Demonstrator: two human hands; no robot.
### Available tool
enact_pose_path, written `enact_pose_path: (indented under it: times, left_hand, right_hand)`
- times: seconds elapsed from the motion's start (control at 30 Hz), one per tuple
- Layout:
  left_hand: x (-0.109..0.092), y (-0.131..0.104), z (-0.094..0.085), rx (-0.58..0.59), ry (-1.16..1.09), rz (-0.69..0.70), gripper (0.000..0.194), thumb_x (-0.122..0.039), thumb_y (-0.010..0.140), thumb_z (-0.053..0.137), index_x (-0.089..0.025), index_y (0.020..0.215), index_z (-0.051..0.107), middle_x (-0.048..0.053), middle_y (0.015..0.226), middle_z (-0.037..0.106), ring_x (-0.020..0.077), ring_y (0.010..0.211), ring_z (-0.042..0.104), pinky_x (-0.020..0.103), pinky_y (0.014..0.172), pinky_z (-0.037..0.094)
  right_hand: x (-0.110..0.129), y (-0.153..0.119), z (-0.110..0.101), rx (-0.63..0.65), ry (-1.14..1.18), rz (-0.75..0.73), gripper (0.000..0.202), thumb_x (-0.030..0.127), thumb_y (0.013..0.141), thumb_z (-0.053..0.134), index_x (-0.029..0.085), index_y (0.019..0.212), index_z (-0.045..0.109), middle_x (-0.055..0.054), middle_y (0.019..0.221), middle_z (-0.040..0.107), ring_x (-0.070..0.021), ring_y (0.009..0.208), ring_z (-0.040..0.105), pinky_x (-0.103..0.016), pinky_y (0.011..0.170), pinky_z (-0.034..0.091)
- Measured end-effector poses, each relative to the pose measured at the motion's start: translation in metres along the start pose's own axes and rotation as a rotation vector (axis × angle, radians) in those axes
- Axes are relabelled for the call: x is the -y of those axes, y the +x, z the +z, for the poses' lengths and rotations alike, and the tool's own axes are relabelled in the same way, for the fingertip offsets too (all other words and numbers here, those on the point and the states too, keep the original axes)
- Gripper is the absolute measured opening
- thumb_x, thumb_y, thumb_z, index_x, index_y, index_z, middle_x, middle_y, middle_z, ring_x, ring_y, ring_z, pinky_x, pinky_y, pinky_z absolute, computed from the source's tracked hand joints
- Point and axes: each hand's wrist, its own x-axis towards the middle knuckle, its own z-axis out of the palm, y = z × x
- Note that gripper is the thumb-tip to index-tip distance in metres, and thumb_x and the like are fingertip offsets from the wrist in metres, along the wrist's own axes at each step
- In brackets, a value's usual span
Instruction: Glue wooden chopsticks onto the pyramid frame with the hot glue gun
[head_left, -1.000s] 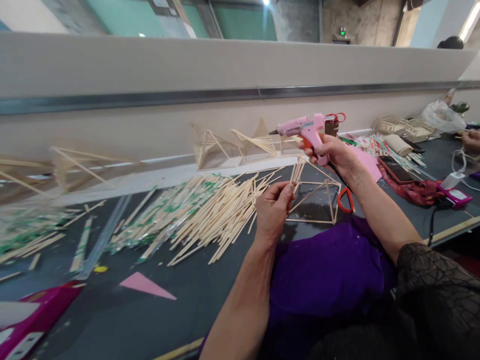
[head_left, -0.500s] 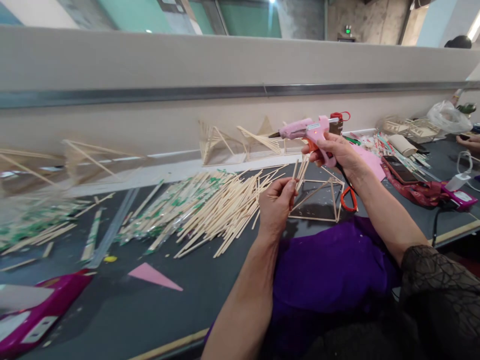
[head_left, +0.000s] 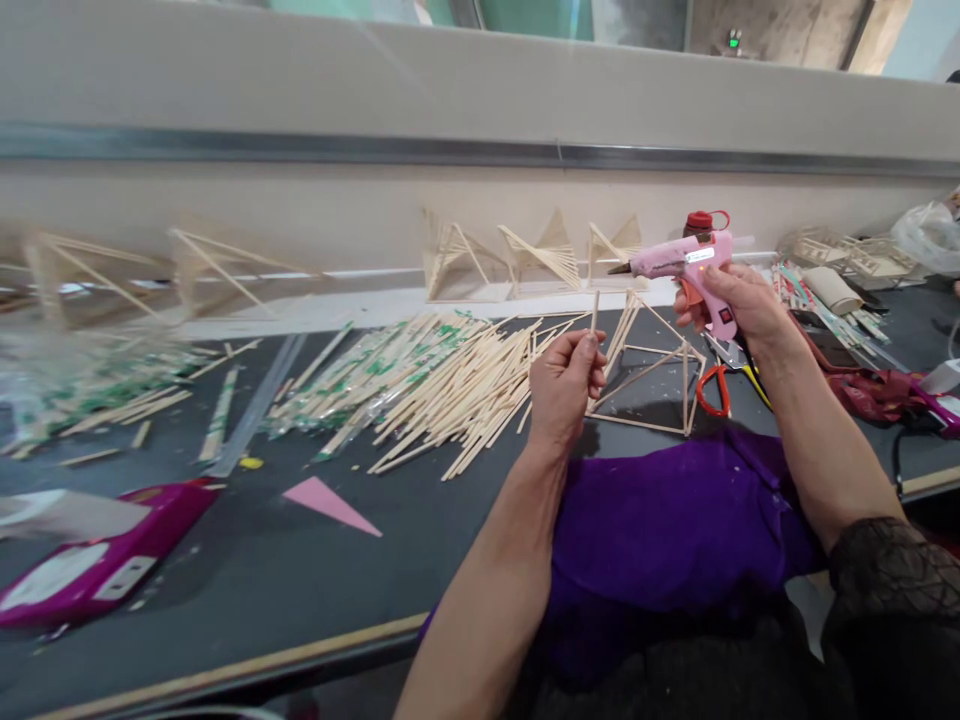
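Observation:
Pinched upright in my left hand [head_left: 568, 382] is a short wooden stick [head_left: 595, 310], its tip showing above the fingers. My right hand [head_left: 739, 305] is wrapped round the handle of a pink hot glue gun [head_left: 686, 258], its nozzle pointing left above the table. Between and below the hands stands a small frame of wooden sticks [head_left: 686, 385], partly hidden by my left hand. Scissors with red handles [head_left: 714, 390] lie to the right of this frame, under my right hand. A heap of loose sticks [head_left: 469, 395] spreads out left of my left hand.
Several stick models [head_left: 540, 262] stand along the back wall. Stick bundles in plastic [head_left: 382, 365] and a pink paper triangle [head_left: 334, 503] lie to the left, beyond a magenta power strip [head_left: 112, 560]. Purple cloth [head_left: 675, 530] covers my lap at the table edge.
My right hand with the glue gun has moved right, away from my left hand. The view has tilted down and shifted left, and the scissors show more fully.

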Motion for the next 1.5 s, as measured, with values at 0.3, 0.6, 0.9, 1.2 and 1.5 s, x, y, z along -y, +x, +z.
enact_pose_path:
  times: [0.3, 0.6, 0.9, 1.2, 1.5]
  left_hand:
    - [-0.0005, -0.0006, 0.0007, -0.001, -0.018, -0.001, 0.026, -0.043, 0.079, 0.073, -0.018, 0.084, 0.069, -0.003, 0.061, 0.060, 0.0048, 0.042, 0.049, 0.017, 0.035, 0.032]
    - [-0.0013, -0.0007, 0.0009, 0.010, -0.031, -0.011, 0.028, -0.045, 0.079, 0.074, -0.018, 0.084, 0.069, -0.003, 0.061, 0.060, 0.0052, 0.042, 0.050, 0.017, 0.035, 0.032]
    - [-0.0038, -0.0012, 0.0016, 0.031, -0.091, -0.036, 0.028, -0.045, 0.079, 0.074, -0.018, 0.083, 0.070, -0.003, 0.060, 0.061, 0.0054, 0.042, 0.051, 0.017, 0.035, 0.033]
    - [-0.0033, -0.0004, 0.0009, 0.096, -0.178, -0.144, 0.032, -0.047, 0.078, 0.075, -0.016, 0.085, 0.069, -0.002, 0.060, 0.063, 0.0067, 0.041, 0.052, 0.018, 0.034, 0.034]
    - [-0.0055, -0.0007, 0.0023, 0.104, -0.195, -0.169, 0.033, -0.047, 0.075, 0.076, -0.016, 0.083, 0.069, -0.003, 0.058, 0.062, 0.0061, 0.039, 0.050, 0.017, 0.033, 0.033]
  right_hand:
    - [-0.0051, -0.0006, 0.0049, 0.032, -0.032, 0.001, 0.043, 0.058, 0.081, 0.071, 0.016, 0.080, 0.063, -0.005, 0.073, 0.068, -0.0108, 0.053, 0.060, -0.025, 0.049, 0.049]
    - [-0.0044, -0.0001, 0.0029, 0.057, -0.094, -0.005, 0.047, 0.064, 0.078, 0.071, 0.018, 0.073, 0.061, -0.003, 0.064, 0.063, -0.0103, 0.049, 0.053, -0.024, 0.042, 0.040]
    - [-0.0094, 0.0037, 0.0020, 0.082, -0.092, -0.022, 0.047, 0.064, 0.080, 0.069, 0.019, 0.073, 0.057, 0.001, 0.060, 0.056, -0.0081, 0.045, 0.046, -0.024, 0.040, 0.033]
    - [-0.0056, 0.0010, 0.0068, 0.114, -0.078, -0.024, 0.047, 0.063, 0.081, 0.068, 0.019, 0.070, 0.054, 0.002, 0.058, 0.053, -0.0068, 0.044, 0.043, -0.023, 0.039, 0.028]
    - [-0.0071, 0.0011, 0.0071, 0.119, -0.042, -0.028, 0.046, 0.059, 0.082, 0.070, 0.018, 0.069, 0.055, 0.003, 0.057, 0.054, -0.0054, 0.042, 0.045, -0.022, 0.039, 0.027]
